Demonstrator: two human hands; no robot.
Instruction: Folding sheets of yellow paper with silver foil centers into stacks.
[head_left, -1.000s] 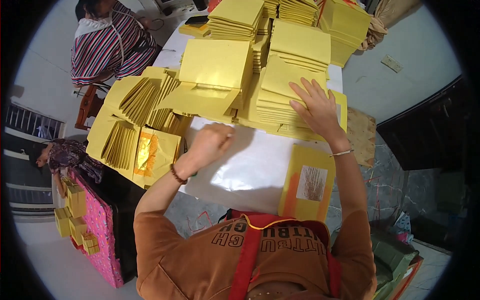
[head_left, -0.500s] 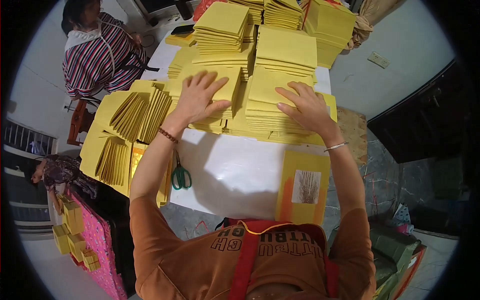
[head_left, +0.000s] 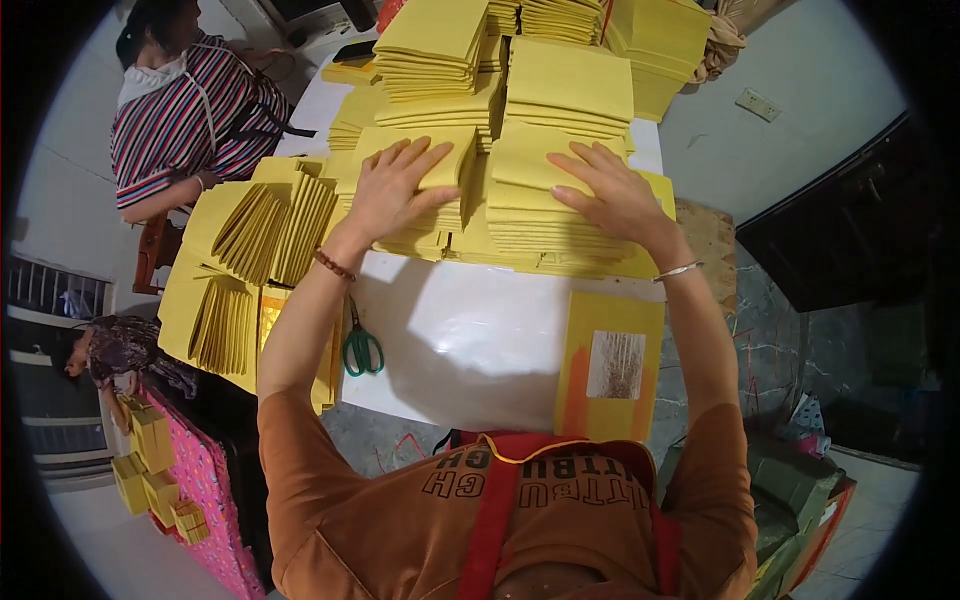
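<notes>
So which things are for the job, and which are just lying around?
Part of the job:
left yellow stack, left hand on it
right yellow stack, right hand on it

Probably just lying around:
green-handled scissors, untouched
black phone-like slab, further back

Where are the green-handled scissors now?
In the head view, the scissors lie left of centre on the white tabletop, just right of the person's left forearm.

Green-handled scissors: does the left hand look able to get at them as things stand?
Probably yes: the left hand looks open, resting on a yellow stack, and nothing covers the scissors' handles.
</notes>
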